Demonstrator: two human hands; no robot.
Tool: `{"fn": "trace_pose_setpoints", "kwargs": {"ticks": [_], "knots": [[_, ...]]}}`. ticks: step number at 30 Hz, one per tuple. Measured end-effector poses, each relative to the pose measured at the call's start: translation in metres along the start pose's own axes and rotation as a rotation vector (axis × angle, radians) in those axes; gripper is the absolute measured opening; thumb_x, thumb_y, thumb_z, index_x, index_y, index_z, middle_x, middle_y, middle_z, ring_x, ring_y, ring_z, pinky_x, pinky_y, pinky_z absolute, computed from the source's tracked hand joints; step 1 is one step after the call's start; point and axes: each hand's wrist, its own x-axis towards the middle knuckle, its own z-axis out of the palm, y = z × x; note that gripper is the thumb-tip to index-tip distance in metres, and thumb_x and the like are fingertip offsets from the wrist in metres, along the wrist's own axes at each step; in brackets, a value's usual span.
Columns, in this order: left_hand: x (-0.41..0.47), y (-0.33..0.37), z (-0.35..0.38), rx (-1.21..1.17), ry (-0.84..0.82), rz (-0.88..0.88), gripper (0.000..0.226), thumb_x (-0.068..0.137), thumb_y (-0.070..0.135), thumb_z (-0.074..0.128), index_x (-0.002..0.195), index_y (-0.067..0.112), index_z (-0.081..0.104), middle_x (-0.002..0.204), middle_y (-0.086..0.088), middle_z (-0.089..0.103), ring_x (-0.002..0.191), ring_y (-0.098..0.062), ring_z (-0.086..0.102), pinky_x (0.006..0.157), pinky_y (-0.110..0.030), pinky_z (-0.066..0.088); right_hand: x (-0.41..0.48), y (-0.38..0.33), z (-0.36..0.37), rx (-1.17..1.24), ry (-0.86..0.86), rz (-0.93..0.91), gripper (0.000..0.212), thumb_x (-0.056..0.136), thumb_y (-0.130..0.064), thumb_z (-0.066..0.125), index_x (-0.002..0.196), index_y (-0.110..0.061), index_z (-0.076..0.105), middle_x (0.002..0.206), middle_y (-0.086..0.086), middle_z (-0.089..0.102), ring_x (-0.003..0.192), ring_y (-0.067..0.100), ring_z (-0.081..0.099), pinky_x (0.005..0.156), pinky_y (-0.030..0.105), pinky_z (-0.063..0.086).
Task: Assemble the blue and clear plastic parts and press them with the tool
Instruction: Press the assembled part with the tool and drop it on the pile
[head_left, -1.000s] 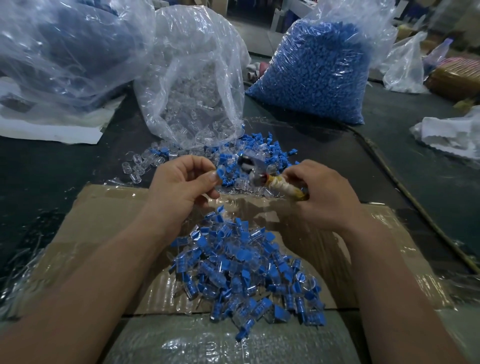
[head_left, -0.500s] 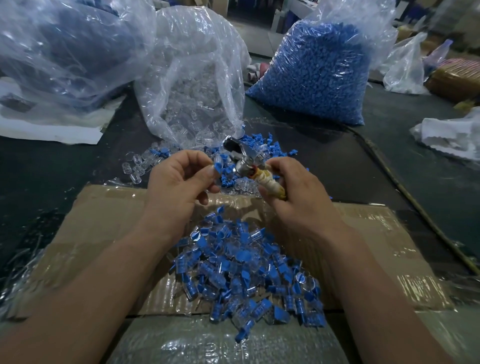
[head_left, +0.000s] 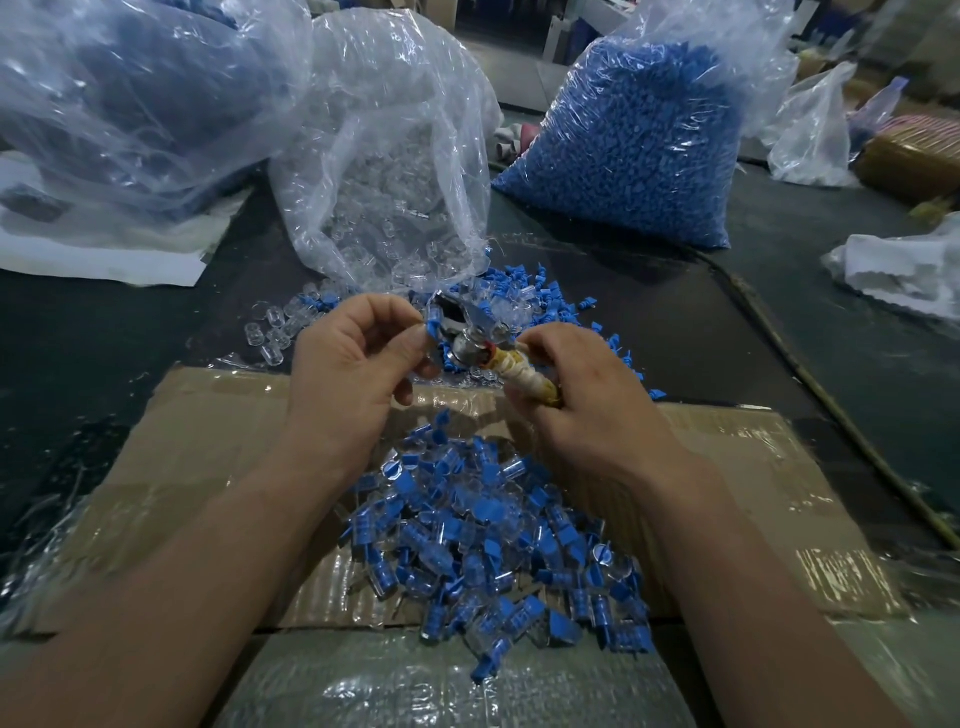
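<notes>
My left hand (head_left: 356, 364) pinches a small blue and clear plastic part (head_left: 432, 322) between thumb and fingertips. My right hand (head_left: 587, 400) grips the tape-wrapped handle of a metal pressing tool (head_left: 480, 348), whose steel head sits right against the part. Below my hands a heap of assembled blue and clear parts (head_left: 493, 540) lies on a flattened cardboard box (head_left: 208, 441). Loose blue and clear pieces (head_left: 530, 296) are scattered on the dark table beyond my hands.
An open bag of clear parts (head_left: 395, 171) stands behind my hands. A full bag of blue parts (head_left: 634, 140) is at the back right, a big crumpled bag (head_left: 135, 98) at the back left. White plastic (head_left: 904, 270) lies at the right edge.
My right hand has swung the tool to the left, bringing its head up against the part in my left hand. The left hand has stayed nearly in place.
</notes>
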Motion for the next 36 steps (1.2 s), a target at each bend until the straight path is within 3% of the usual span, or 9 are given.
{"fn": "trace_pose_setpoints", "kwargs": {"ticks": [4, 8, 13, 18, 22, 26, 32, 36], "knots": [[-0.0007, 0.0007, 0.0009, 0.02, 0.006, 0.008, 0.02, 0.084, -0.005, 0.055, 0.078, 0.014, 0.057, 0.061, 0.007, 0.062, 0.054, -0.002, 0.057, 0.045, -0.015, 0.045, 0.0003, -0.0005, -0.0016, -0.101, 0.05, -0.044, 0.024, 0.086, -0.035, 0.056, 0.102, -0.017, 0.053, 0.092, -0.007, 0.046, 0.085, 0.009, 0.032, 0.069, 0.022, 0.017], [-0.0017, 0.0018, 0.002, 0.038, 0.006, -0.001, 0.021, 0.084, -0.005, 0.054, 0.078, 0.014, 0.057, 0.066, 0.004, 0.06, 0.054, -0.001, 0.058, 0.046, -0.014, 0.045, -0.0002, -0.0007, -0.0006, -0.037, -0.011, -0.03, 0.019, 0.088, -0.034, 0.054, 0.096, -0.024, 0.041, 0.092, -0.006, 0.044, 0.082, 0.01, 0.035, 0.065, 0.022, 0.02], [-0.0012, 0.0019, 0.0028, 0.037, 0.013, -0.021, 0.021, 0.084, -0.005, 0.054, 0.078, 0.015, 0.057, 0.066, 0.002, 0.059, 0.053, -0.001, 0.057, 0.045, -0.014, 0.045, -0.0004, 0.0004, 0.0001, 0.005, -0.048, -0.007, 0.021, 0.088, -0.035, 0.052, 0.101, -0.021, 0.043, 0.092, -0.005, 0.045, 0.08, 0.011, 0.04, 0.064, 0.011, 0.025], [-0.0011, 0.0027, 0.0021, 0.059, 0.019, -0.02, 0.021, 0.084, -0.005, 0.055, 0.077, 0.015, 0.057, 0.065, 0.004, 0.06, 0.053, -0.001, 0.057, 0.046, -0.014, 0.045, -0.0006, 0.0004, 0.0009, 0.032, -0.051, -0.001, 0.023, 0.087, -0.035, 0.052, 0.104, -0.02, 0.045, 0.094, -0.007, 0.043, 0.082, 0.011, 0.041, 0.068, 0.023, 0.027], [-0.0019, 0.0044, 0.0027, 0.1, 0.016, -0.007, 0.022, 0.084, -0.004, 0.055, 0.076, 0.017, 0.056, 0.066, 0.003, 0.059, 0.053, 0.0, 0.057, 0.046, -0.013, 0.045, -0.0002, 0.0007, 0.0008, 0.041, -0.055, -0.004, 0.021, 0.088, -0.035, 0.053, 0.102, -0.023, 0.043, 0.092, -0.008, 0.042, 0.08, 0.01, 0.041, 0.065, 0.022, 0.028], [-0.0034, 0.0066, 0.0025, 0.083, 0.009, -0.004, 0.021, 0.084, -0.003, 0.054, 0.077, 0.015, 0.056, 0.065, 0.003, 0.059, 0.052, -0.001, 0.058, 0.046, -0.013, 0.045, -0.0003, 0.0011, 0.0005, 0.047, -0.065, -0.002, 0.019, 0.088, -0.034, 0.053, 0.097, -0.025, 0.039, 0.09, -0.007, 0.043, 0.077, 0.009, 0.04, 0.063, 0.013, 0.027], [-0.004, 0.0045, 0.003, 0.097, 0.008, -0.002, 0.022, 0.085, -0.004, 0.053, 0.077, 0.017, 0.056, 0.066, 0.001, 0.059, 0.052, -0.003, 0.058, 0.046, -0.014, 0.046, -0.0008, -0.0009, 0.0015, 0.04, -0.074, 0.001, 0.017, 0.089, -0.031, 0.055, 0.094, -0.027, 0.04, 0.089, -0.006, 0.047, 0.078, 0.012, 0.042, 0.066, 0.026, 0.029], [-0.0041, 0.0036, 0.0028, 0.114, 0.028, 0.013, 0.023, 0.086, -0.003, 0.054, 0.078, 0.019, 0.055, 0.068, 0.0, 0.06, 0.052, -0.003, 0.057, 0.045, -0.015, 0.046, 0.0006, -0.0046, 0.0042, 0.047, -0.043, 0.009, 0.015, 0.087, -0.026, 0.058, 0.089, -0.027, 0.043, 0.082, -0.007, 0.049, 0.074, 0.012, 0.044, 0.062, 0.027, 0.03]]}}
